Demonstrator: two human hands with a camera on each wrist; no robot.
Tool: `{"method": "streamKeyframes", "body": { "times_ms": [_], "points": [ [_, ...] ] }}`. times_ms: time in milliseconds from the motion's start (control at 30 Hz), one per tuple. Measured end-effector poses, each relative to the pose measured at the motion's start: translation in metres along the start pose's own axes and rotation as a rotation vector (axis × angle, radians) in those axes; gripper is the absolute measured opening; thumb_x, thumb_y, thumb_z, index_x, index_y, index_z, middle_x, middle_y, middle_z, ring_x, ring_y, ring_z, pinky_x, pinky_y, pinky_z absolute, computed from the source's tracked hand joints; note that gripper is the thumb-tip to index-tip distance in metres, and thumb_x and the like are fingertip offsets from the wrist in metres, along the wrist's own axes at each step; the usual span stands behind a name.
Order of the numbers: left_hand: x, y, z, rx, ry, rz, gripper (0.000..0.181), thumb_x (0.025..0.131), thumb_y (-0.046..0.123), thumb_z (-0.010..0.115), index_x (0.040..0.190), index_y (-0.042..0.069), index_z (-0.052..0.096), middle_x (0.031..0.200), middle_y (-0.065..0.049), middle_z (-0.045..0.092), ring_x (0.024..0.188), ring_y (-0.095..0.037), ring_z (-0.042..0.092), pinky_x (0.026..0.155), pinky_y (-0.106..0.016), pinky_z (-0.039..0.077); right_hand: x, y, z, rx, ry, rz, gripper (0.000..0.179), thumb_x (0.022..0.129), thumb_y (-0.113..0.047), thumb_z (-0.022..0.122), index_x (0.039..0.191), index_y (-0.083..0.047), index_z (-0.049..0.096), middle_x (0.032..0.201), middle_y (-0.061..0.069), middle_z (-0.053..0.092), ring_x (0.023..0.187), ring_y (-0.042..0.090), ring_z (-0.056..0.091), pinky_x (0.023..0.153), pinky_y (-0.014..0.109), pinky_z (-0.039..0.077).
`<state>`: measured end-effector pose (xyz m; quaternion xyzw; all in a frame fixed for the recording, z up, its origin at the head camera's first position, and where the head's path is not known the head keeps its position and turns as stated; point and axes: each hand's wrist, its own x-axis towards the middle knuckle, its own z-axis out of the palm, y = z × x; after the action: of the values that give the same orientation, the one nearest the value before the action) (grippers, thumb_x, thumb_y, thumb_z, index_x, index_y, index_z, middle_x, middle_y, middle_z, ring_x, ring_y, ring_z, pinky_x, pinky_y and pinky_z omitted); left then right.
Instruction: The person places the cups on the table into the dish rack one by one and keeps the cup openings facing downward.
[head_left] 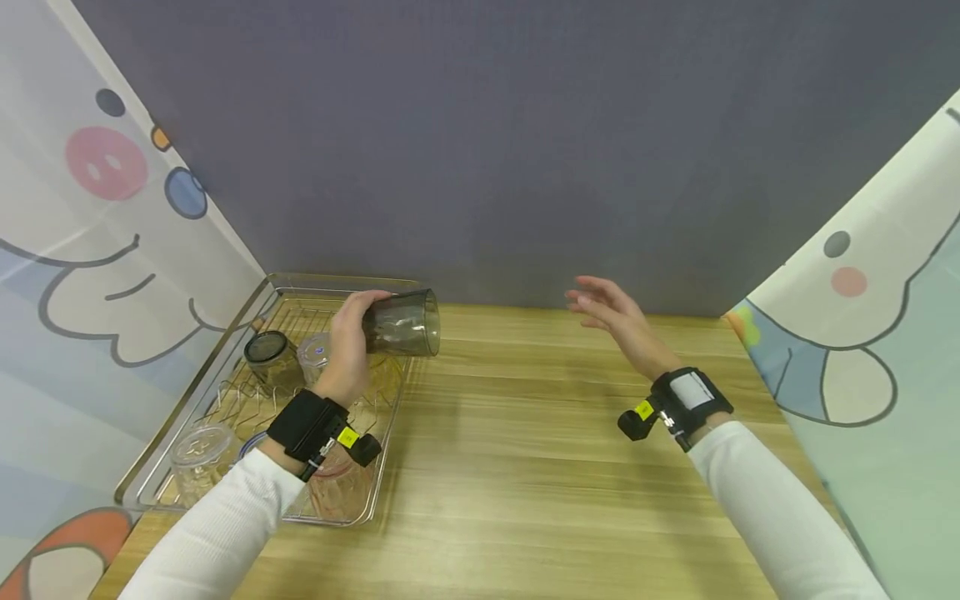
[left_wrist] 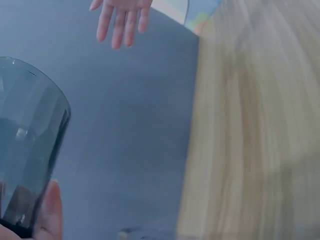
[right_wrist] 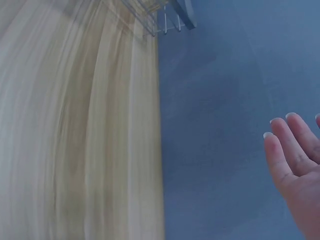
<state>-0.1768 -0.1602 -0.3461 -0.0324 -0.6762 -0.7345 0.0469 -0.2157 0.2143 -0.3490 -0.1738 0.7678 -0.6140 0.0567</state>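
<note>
My left hand grips a smoky grey drinking glass by its base end, above the right side of a wire rack. The glass lies sideways in the air with its mouth facing right. In the left wrist view the faceted glass shows large, with fingers at its base. My right hand hovers over the back right of the wooden table, fingers extended and holding nothing. The right wrist view shows its palm and fingers spread apart from anything.
The metal wire rack on a tray stands at the left. Upside-down glasses sit in it: a dark one, clear ones and a pinkish one. A grey wall rises behind the wooden table; patterned curtains hang at both sides.
</note>
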Motion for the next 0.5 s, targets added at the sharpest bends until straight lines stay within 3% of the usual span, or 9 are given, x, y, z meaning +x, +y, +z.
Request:
{"method": "streamKeyframes", "body": {
  "times_ms": [100,233,300,367,500],
  "points": [
    [0.001,0.01,-0.008,-0.013,-0.007,-0.028,0.033,0.108,0.042,0.025,0.122,0.026,0.051,0.117,0.008,0.047,0.107,-0.011,0.048,0.101,-0.033,0.039,0.005,-0.007,0.004,-0.025,-0.023,-0.003,0.054,0.104,-0.035,0.048,0.151,-0.012,0.034,0.149,0.016,0.045,0.132,0.023,0.05,0.112,0.042,0.039],
    [0.004,0.02,-0.016,-0.089,-0.049,-0.075,0.03,0.107,0.042,0.025,0.123,0.029,0.047,0.116,0.009,0.046,0.104,-0.01,0.048,0.105,-0.041,0.034,0.011,-0.013,0.011,-0.049,-0.051,0.005,0.054,0.104,-0.033,0.05,0.151,-0.013,0.034,0.15,0.015,0.045,0.132,0.023,0.051,0.114,0.045,0.037],
    [0.007,0.023,-0.019,-0.132,-0.051,-0.093,0.027,0.107,0.041,0.027,0.116,0.027,0.048,0.101,0.009,0.047,0.091,-0.008,0.046,0.102,-0.041,0.031,0.014,-0.014,0.015,-0.056,-0.069,0.012,0.055,0.103,-0.03,0.051,0.152,-0.012,0.032,0.151,0.016,0.044,0.134,0.027,0.049,0.116,0.049,0.034],
    [0.011,0.025,-0.022,-0.167,-0.045,-0.097,0.022,0.107,0.039,0.029,0.111,0.025,0.045,0.096,0.009,0.044,0.086,-0.008,0.044,0.101,-0.04,0.03,0.017,-0.016,0.018,-0.078,-0.085,0.025,0.056,0.102,-0.029,0.053,0.152,-0.013,0.033,0.152,0.015,0.043,0.137,0.031,0.046,0.118,0.052,0.031],
    [0.023,0.029,-0.029,-0.18,0.036,-0.076,0.017,0.106,0.038,0.038,0.105,0.022,0.042,0.095,0.006,0.041,0.081,-0.009,0.043,0.089,-0.034,0.038,0.021,-0.021,0.027,-0.128,-0.125,0.035,0.057,0.102,-0.029,0.054,0.152,-0.015,0.032,0.154,0.014,0.04,0.14,0.033,0.042,0.119,0.053,0.029]
  ]
}}
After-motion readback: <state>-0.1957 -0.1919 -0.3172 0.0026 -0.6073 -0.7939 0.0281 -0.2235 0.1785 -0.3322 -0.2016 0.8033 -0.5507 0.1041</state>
